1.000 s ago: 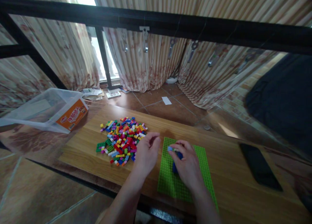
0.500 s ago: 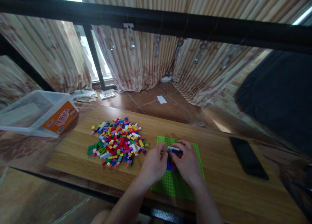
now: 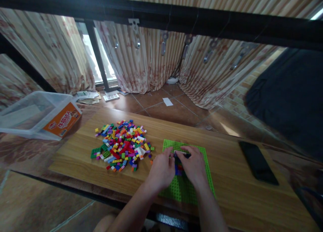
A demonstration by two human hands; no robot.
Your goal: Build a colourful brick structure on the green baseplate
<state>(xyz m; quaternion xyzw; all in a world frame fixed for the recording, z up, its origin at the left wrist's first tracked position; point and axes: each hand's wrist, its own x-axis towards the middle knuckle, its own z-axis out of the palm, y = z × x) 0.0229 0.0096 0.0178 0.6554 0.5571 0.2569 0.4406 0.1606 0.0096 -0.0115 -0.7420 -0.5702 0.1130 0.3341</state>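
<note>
A green studded baseplate [image 3: 181, 191] lies on the wooden tabletop, with a small cluster of joined toy bricks [image 3: 179, 170] near its middle, blue, purple and some red. My left hand [image 3: 163, 168] is closed at the cluster's left side, thumb and fingertips against the bricks. From the right, my right hand [image 3: 194, 164] bends over the far end of the cluster, its thumb and fingers closed on the dark bricks there. My fingers cover most of the build, so its full shape is hidden.
A pile of loose coloured bricks [image 3: 123, 144] spreads over the table's left half. A black phone [image 3: 257, 163] lies at the right. Beyond the left end stands a clear plastic bin [image 3: 35, 131] with an orange label. A dark rail [image 3: 161, 10] crosses above.
My right thumb and fingers have shifted over the far bricks, covering the white brick that showed between my hands. Both hands stay at the cluster. The view has tilted slightly.
</note>
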